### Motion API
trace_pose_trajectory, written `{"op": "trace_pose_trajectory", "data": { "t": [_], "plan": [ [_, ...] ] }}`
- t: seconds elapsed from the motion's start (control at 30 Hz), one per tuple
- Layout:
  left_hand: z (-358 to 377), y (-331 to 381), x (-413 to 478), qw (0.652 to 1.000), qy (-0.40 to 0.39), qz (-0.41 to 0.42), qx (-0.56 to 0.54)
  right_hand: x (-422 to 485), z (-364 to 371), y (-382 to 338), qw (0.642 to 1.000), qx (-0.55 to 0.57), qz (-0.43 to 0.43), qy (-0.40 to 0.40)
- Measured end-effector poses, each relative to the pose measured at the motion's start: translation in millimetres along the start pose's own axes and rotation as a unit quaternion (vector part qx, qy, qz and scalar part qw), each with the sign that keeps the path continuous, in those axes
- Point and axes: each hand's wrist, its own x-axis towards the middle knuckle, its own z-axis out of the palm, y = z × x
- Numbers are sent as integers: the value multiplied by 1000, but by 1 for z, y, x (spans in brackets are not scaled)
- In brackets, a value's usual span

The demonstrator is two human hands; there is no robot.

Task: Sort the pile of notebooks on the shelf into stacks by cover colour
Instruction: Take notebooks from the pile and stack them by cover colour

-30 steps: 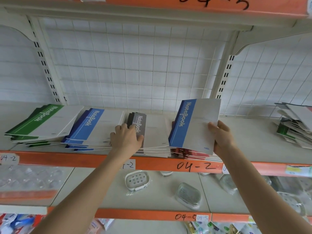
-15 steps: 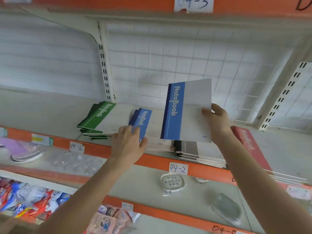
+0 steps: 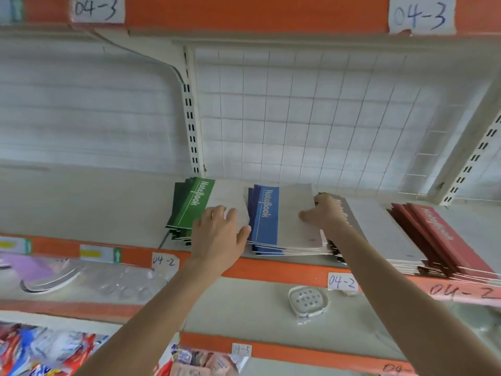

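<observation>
Fingers (image 3: 324, 198) of the right hand (image 3: 325, 215) curl over the right edge of the top blue notebook (image 3: 290, 207), thumb flat on its cover. That's a pinch, not released yet. The notebook lies on the blue stack (image 3: 267, 246), roughly squared to it. Left hand (image 3: 219, 240): fingers straight and spread, resting on the white cover of the green stack (image 3: 189, 207), thumb against the blue stack's left edge, holding nothing.

Risks, my read:
- Right fingers look tucked between the notebook and the grey stack (image 3: 379, 229) just to its right. Pulling out sideways could skew the top cover or nudge the grey stack.
- Blue stack's near edges fan unevenly and sit close to the orange lip of the shelf (image 3: 279, 268). A tug toward the near side could slide copies off, down to the level with the soap dish (image 3: 307, 299).
- Left palm weight could shear the green stack.

Room: green, blue, grey, then the red stack (image 3: 433, 234), left to right and nearly touching, so no lateral slack. Bare shelf lies left of green. The far side ends at the wire grid (image 3: 298, 118). Cleanest exit is up, then toward the near side. The unsorted pile is not in view.
</observation>
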Motion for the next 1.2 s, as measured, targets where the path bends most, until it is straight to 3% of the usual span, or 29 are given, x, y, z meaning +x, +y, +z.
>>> {"op": "trace_pose_trajectory", "data": {
  "t": [0.13, 0.33, 0.5, 0.67, 1.2],
  "plan": [
    [3, 3, 8, 999, -1, 46, -4, -8, 10, -2, 977, -207, -39, 22],
    [9, 33, 26, 992, -9, 115, -45, -21, 9, 13, 935, -336, -89, 73],
    [9, 85, 38, 985, -23, 159, -70, -32, -33, 55, 917, -376, -102, 81],
    [9, 162, 35, 973, -13, 212, -90, -53, -98, 113, 916, -381, -43, 115],
    [19, 489, -16, 942, -34, 305, -138, -113, -350, 337, 899, -384, 77, 196]
  ]
}}
